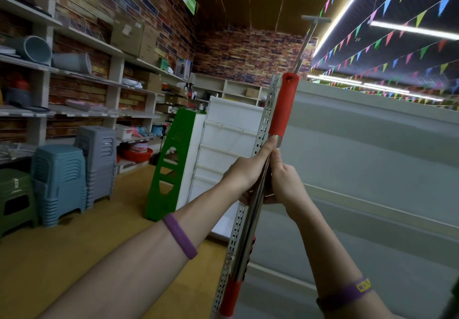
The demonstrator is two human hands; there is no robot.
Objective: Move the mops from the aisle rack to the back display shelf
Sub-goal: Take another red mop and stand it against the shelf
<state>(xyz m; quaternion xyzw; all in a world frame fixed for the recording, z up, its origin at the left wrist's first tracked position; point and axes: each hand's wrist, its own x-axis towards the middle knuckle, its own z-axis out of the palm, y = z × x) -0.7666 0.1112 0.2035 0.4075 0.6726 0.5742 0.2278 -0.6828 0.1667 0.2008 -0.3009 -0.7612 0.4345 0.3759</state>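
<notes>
I hold a mop pole [250,226] upright in front of me; it is a shiny steel tube with a red foam grip [283,105] at its top and a second red sleeve [229,299] low down. My left hand [248,169] grips the steel part just under the red grip. My right hand [285,182] grips the same tube from the right, touching the left one. The mop head is out of view below. The pole stands against the perforated metal upright [265,117] of the white aisle rack [372,157]. Shelves [231,90] line the far brick wall.
Wall shelving [82,77] on the left carries buckets, boxes and basins. Stacked plastic stools [59,182] stand on the yellow floor [104,239] at the left. A green-sided white gondola [173,159] stands ahead. A thin rod with a grey T-shaped end [315,19] rises above the red grip.
</notes>
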